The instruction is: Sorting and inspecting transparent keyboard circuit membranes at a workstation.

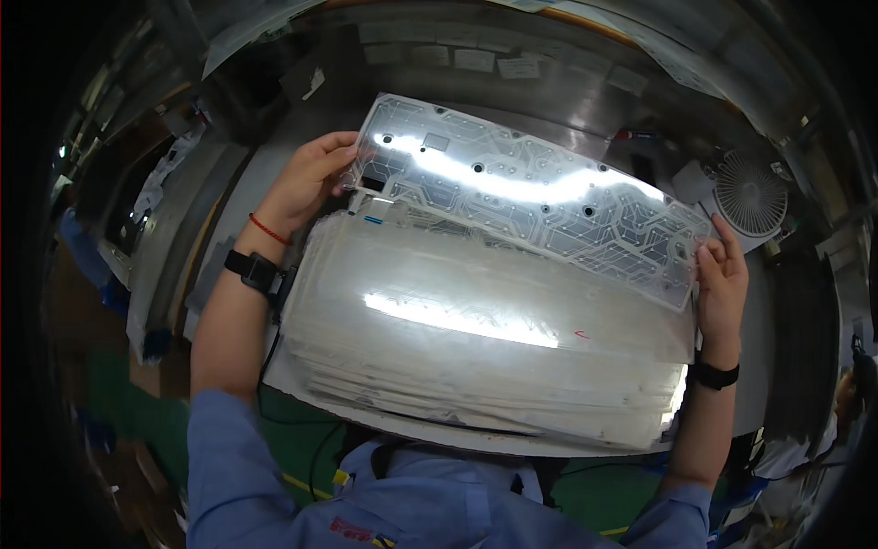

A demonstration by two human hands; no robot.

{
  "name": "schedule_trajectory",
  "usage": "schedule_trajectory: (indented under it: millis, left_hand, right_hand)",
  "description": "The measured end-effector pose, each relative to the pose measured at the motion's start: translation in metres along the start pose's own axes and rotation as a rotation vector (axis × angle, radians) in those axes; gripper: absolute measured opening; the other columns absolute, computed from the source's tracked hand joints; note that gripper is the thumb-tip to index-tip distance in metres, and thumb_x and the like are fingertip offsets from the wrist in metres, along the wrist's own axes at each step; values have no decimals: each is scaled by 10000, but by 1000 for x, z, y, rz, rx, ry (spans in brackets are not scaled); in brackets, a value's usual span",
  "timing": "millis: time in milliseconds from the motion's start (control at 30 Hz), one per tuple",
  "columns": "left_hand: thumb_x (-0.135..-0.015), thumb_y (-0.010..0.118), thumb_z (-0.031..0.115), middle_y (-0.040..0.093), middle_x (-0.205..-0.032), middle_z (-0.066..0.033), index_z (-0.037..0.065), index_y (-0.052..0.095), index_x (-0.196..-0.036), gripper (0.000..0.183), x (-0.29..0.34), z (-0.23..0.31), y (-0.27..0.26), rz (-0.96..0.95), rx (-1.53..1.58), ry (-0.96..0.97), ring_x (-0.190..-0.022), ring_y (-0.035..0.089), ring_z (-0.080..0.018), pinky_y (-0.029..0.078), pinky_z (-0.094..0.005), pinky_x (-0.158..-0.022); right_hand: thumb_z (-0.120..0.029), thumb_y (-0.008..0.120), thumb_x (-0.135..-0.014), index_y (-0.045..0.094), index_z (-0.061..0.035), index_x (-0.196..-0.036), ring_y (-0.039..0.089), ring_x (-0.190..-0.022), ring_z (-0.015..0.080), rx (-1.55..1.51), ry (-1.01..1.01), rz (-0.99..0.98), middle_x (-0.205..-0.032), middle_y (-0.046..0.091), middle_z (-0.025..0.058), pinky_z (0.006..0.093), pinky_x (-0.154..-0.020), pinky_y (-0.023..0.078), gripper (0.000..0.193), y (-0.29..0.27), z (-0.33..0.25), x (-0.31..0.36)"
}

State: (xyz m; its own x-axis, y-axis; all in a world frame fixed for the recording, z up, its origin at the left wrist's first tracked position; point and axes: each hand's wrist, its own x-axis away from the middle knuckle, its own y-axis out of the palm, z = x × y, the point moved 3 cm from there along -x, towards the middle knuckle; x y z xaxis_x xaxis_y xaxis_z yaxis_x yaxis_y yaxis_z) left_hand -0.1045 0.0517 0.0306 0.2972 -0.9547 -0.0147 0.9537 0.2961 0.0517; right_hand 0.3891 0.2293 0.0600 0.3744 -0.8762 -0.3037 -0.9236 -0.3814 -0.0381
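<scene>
Where a person in a blue shirt [439,499] is facing a pale table [311,392], a thick stack of clear sheets [457,274] is lying closest to the body, its layers sitting unevenly and its upper face bearing a small red mark [581,335]. Just past its middle, a clear panel [549,215] with pale, circuit-like lines is slanting over the stack's far side, its right end coming nearer the body; whether its lower edge is touching the pile, I cannot tell. The left hand [315,169] is pinching one end between thumb and fingers, and the right hand [724,279] is gripping the other. As for progress, this one panel is being held up in both hands and is not yet lying down anywhere, while many sheets are sitting beneath; whether those are finished or awaiting handling, nothing is telling me. Farther off, a small fan [752,194] is standing beyond the right hand, and paper slips [474,60] are lining the dark metallic backdrop [558,114].
</scene>
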Motion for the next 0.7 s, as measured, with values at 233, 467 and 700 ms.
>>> schedule_trajectory:
  millis: [233, 467, 700]
  left_hand:
    - [-975, 515, 159, 653, -995, -66, 16, 512, -1197, 264, 0, -2, 2, 5, 18, -48, -612, 510, -6, 400, -118, -509]
    - [-984, 501, 173, 632, -1134, -151, -17, 459, -1294, 366, -5, -8, -10, 90, 201, 17, -853, 646, -96, 550, -183, -733]
    - [-989, 498, 222, 599, -1203, -162, -33, 462, -1301, 404, 1, 0, -1, 115, 146, -36, -1019, 621, -180, 533, -250, -871]
  right_hand:
    - [-46, 554, -925, 405, 38, -1363, 564, -801, 72, -31, 21, -7, -993, 622, 52, 183, -701, 436, 471, 0, 4, 2]
    - [-157, 570, -947, 565, 7, -1231, 559, -837, 75, 252, 152, -78, -999, 631, 40, 214, -760, 445, 328, -2, 15, -1]
    - [-73, 634, -887, 645, 0, -1047, 567, -847, 78, 306, 208, -256, -926, 631, 3, 218, -781, 450, 177, 8, 9, 7]
